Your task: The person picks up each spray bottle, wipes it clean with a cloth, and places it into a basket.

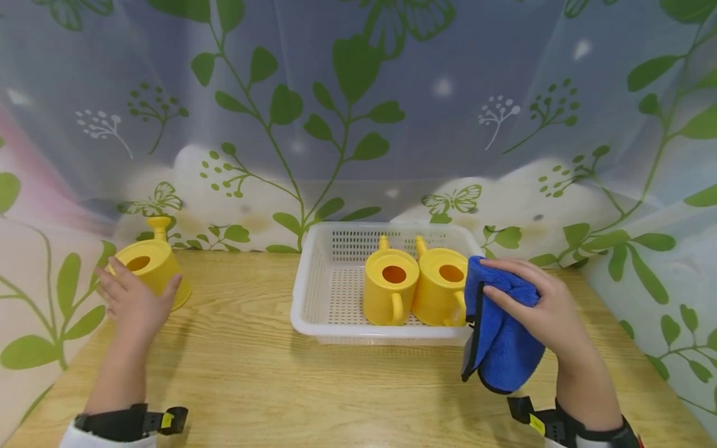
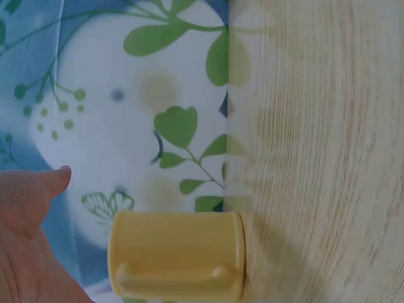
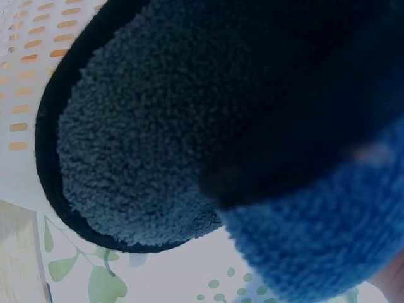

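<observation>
At the far left of the table stands a yellow watering can. My left hand overlaps it in the head view, fingers straight and spread. The left wrist view shows that hand's thumb pointing up, with a gap between the hand and the can's body. My right hand grips a folded blue cloth with dark edging, thumb and fingers pinching its top. The cloth hangs at the basket's right front corner and hides part of it. Grey pile and blue pile fill the right wrist view.
A white perforated plastic basket sits mid-table towards the back. Inside, on its right side, two yellow watering cans stand upright with spouts to the back. Behind the wooden table hangs a leaf-patterned curtain, which also borders both sides.
</observation>
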Tool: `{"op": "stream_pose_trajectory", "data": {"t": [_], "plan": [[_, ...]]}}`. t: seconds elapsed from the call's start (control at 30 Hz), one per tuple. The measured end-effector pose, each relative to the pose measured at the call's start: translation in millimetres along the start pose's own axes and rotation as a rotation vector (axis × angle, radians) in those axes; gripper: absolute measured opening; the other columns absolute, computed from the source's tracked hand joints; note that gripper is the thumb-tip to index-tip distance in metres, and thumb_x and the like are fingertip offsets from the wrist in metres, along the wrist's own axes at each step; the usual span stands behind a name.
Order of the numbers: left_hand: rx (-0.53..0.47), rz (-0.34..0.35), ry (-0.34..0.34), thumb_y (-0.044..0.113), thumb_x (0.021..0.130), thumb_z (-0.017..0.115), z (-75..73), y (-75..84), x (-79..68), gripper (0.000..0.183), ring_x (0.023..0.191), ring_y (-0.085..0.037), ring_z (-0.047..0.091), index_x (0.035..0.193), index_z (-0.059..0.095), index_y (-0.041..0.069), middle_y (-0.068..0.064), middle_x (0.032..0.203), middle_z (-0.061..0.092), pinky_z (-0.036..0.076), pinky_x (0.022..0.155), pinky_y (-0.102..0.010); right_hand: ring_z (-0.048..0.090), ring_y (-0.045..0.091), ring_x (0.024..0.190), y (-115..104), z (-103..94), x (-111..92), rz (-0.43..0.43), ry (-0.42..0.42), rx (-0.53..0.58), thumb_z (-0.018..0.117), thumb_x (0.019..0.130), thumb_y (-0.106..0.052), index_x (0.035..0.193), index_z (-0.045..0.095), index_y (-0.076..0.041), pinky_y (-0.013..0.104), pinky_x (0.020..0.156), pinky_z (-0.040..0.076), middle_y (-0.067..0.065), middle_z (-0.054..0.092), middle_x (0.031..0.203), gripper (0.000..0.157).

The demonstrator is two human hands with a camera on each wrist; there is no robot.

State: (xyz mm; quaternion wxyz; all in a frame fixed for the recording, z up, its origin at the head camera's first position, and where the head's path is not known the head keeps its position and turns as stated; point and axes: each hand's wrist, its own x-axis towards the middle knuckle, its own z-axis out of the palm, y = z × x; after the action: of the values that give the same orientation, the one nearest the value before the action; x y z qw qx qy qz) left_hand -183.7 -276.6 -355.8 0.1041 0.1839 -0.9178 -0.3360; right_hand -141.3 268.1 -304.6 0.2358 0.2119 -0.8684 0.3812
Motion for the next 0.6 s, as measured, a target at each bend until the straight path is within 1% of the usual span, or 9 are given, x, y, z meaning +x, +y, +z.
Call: {"op": "stream_pose_trajectory", "data": {"t": [0.13,0.27,0.37,0.5,0.6], "plan": [[-0.071,-0.051,-0.017,0.054,0.091,0.039,-2.7,-9.2,4.5,0.099,0.122,-0.049,-0.028,0.127,-0.04,0.006,-0.024,0.133,-0.044,0.0,0.098,-0.07,0.05,0.005,0.105,-0.6,-1.3,-0.9,0.012,-0.006,-0.004,0.068,0.081,-0.01,0.117,0.06,-0.023,0.013,0.089,0.035,0.002,0.06,0.115,0.04],[-0.131,-0.091,-0.061,0.056,0.091,0.036,-2.3,-18.7,7.1,0.1,0.121,-0.048,-0.03,0.124,-0.042,0.004,-0.025,0.131,-0.045,0.002,0.101,-0.067,0.05,0.005,0.104,-1.3,-1.7,-1.5,0.029,-0.012,-0.002,0.068,0.081,-0.012,0.117,0.059,-0.025,0.014,0.088,0.035,0.0,0.059,0.115,0.039],[-0.165,-0.117,-0.086,0.057,0.09,0.035,-0.4,-25.0,9.1,0.101,0.121,-0.047,-0.03,0.123,-0.044,0.004,-0.025,0.13,-0.046,0.003,0.101,-0.067,0.05,0.005,0.104,-1.5,-2.1,-1.7,0.038,-0.011,-0.012,0.068,0.082,-0.013,0.117,0.059,-0.025,0.014,0.087,0.036,-0.001,0.059,0.115,0.039],[-0.214,-0.15,-0.107,0.057,0.09,0.034,2.0,-29.5,11.2,0.1,0.121,-0.049,-0.027,0.122,-0.045,0.005,-0.025,0.13,-0.046,0.004,0.101,-0.066,0.05,0.005,0.105,-1.4,-2.4,-2.0,0.042,-0.01,-0.023,0.068,0.082,-0.014,0.117,0.06,-0.025,0.015,0.088,0.036,0.0,0.059,0.115,0.038],[-0.282,-0.194,-0.149,0.058,0.089,0.034,3.0,-31.0,12.8,0.1,0.121,-0.049,-0.026,0.121,-0.047,0.007,-0.024,0.131,-0.046,0.001,0.102,-0.065,0.05,0.005,0.105,-1.1,-2.4,-1.9,0.037,-0.011,-0.021,0.068,0.081,-0.013,0.117,0.06,-0.024,0.015,0.088,0.035,0.001,0.059,0.115,0.039]]}}
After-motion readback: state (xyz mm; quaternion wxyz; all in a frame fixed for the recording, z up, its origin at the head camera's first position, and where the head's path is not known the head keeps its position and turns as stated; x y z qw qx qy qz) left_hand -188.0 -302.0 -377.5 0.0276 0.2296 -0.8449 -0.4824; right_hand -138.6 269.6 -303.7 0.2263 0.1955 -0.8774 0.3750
